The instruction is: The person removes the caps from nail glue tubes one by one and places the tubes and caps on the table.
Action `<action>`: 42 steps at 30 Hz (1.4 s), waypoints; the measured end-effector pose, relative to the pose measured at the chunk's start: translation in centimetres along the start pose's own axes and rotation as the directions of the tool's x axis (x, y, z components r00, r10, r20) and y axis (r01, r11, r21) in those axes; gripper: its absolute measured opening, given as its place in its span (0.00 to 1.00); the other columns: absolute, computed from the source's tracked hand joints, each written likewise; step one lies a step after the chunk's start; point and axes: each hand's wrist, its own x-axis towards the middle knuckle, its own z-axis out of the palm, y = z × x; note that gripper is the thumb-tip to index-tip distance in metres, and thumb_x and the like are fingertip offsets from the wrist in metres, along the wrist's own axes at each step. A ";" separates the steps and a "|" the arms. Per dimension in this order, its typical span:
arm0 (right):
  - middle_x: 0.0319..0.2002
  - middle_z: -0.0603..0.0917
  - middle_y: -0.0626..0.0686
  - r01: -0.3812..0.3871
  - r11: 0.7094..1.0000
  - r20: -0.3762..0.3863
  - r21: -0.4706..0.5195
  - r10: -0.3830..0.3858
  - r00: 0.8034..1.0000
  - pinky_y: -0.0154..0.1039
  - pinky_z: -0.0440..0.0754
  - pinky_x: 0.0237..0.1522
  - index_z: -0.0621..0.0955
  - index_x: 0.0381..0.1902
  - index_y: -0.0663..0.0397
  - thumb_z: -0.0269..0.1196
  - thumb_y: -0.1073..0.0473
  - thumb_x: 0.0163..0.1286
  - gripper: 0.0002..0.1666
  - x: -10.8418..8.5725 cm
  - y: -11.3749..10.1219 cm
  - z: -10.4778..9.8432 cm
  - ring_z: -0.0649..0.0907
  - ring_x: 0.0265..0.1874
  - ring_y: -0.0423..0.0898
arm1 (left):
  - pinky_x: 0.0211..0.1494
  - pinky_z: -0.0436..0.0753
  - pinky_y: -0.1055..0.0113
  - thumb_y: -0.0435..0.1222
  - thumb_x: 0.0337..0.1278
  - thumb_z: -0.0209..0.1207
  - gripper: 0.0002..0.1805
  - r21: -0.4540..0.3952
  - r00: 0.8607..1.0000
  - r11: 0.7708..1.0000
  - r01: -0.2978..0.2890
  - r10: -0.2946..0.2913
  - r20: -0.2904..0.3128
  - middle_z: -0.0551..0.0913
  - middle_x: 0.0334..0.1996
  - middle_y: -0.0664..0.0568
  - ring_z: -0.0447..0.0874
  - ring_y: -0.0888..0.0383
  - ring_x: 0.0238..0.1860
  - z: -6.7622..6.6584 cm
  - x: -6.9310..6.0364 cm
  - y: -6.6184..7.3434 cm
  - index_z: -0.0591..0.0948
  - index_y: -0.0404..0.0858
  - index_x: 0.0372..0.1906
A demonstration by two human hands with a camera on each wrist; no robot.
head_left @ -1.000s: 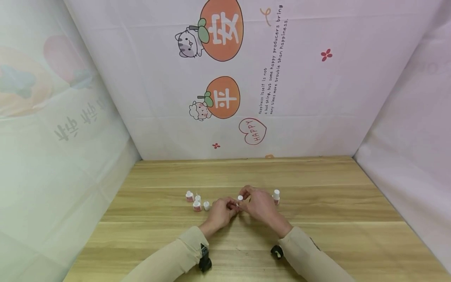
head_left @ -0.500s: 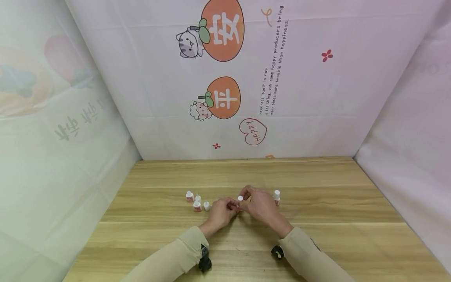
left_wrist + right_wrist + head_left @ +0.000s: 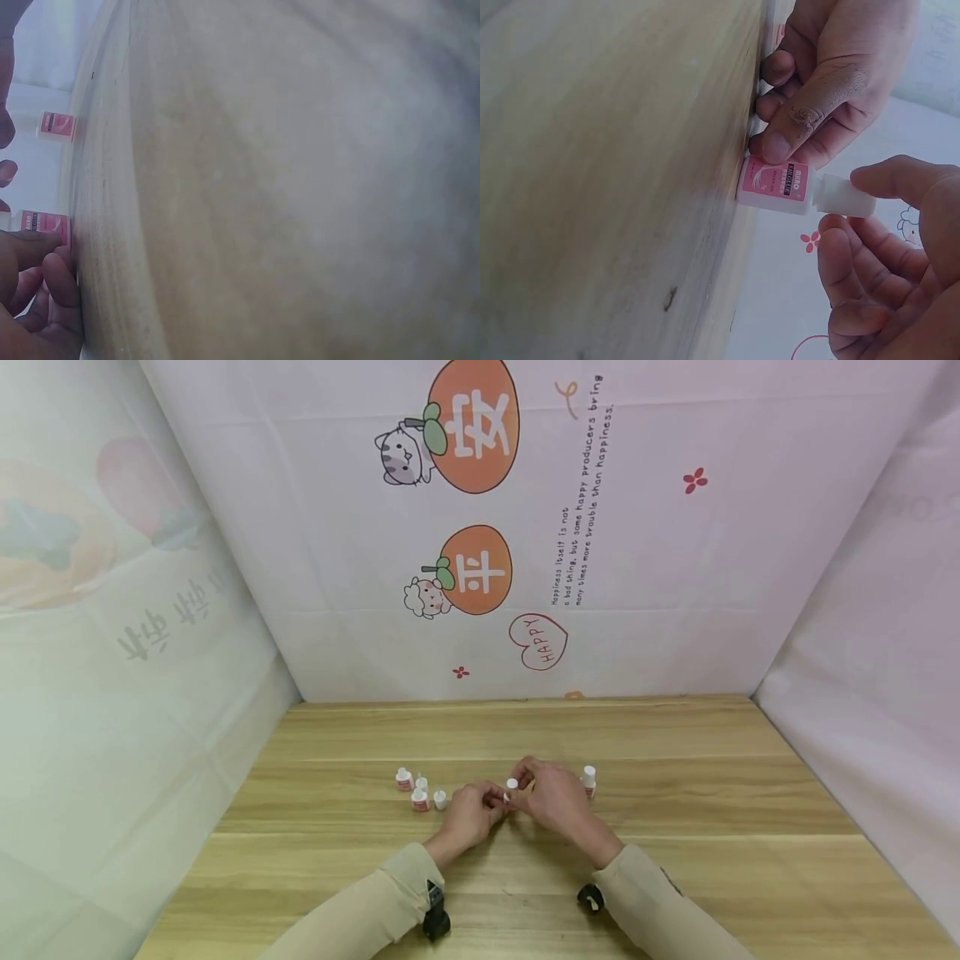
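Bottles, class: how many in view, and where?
4: one bottle far left, another nearby, one in the left hand, one beyond the right hand; hands may hide more.

On the pink label (image 3: 776,178) of the bottle (image 3: 772,205) I make out "GLUE". The back sheet (image 3: 660,585) reads "安" and "平" on orange fruits (image 3: 474,427), "HAPPY" in a heart (image 3: 538,642), and lines (image 3: 583,493) beginning "Happiness itself is not"; the left sheet's (image 3: 195,718) characters (image 3: 150,635) are too faint.
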 end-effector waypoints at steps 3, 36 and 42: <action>0.33 0.87 0.44 0.023 1.000 -0.002 -0.007 -0.023 1.000 0.35 0.71 0.25 0.81 0.35 0.39 0.72 0.49 0.60 0.10 -0.1 0.0 0.1 0.75 0.22 0.39 | 0.35 0.78 0.74 0.30 0.59 0.66 0.04 0.003 1.000 1.000 0.000 0.000 0.000 0.89 0.31 0.51 0.84 0.63 0.33 0.0 0.0 0.0 0.86 0.40 0.39; 0.35 0.88 0.45 0.011 1.000 0.003 -0.008 -0.011 1.000 0.35 0.70 0.25 0.81 0.36 0.41 0.73 0.51 0.59 0.11 -0.1 -0.1 0.2 0.75 0.22 0.40 | 0.36 0.78 0.73 0.33 0.59 0.67 0.04 0.021 1.000 1.000 0.008 -0.008 -0.007 0.89 0.31 0.52 0.84 0.63 0.32 0.1 0.1 -0.2 0.87 0.40 0.39; 0.35 0.87 0.44 -0.003 1.000 0.008 -0.013 0.003 1.000 0.37 0.71 0.26 0.81 0.37 0.40 0.73 0.49 0.59 0.12 -0.1 -0.2 0.1 0.77 0.24 0.41 | 0.36 0.79 0.73 0.33 0.58 0.67 0.04 0.024 1.000 1.000 0.005 -0.005 -0.009 0.89 0.31 0.53 0.84 0.63 0.32 0.2 0.0 -0.3 0.87 0.40 0.39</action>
